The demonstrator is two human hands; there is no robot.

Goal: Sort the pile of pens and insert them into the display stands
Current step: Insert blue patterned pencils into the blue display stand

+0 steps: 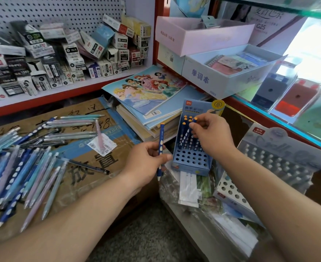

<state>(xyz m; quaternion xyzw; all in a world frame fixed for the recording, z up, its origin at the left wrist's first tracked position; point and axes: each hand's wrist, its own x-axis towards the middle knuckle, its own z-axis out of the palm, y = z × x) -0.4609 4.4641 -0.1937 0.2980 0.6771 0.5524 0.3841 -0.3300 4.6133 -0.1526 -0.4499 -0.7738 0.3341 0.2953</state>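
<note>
your left hand (pixel 145 161) gripped a dark blue pen (pixel 161 148) upright, just left of the blue stand (pixel 192 159); your right hand (pixel 210 138), nearer, pinched a pen (pixel 189 132) already in its holes.

A flattened brown cardboard sheet (pixel 91 161), marked with black handwriting and blue tape, serves as the worktop. A loose pile of pens (pixel 14 176) in blue, teal and lilac covers its left edge. A row of pens (pixel 72 122) lies near the far edge. A white barcode label (pixel 106 146) lies mid-sheet, a pink pen (pixel 99 135) across it. One dark pen (pixel 86 166) lies apart, nearer.
</note>
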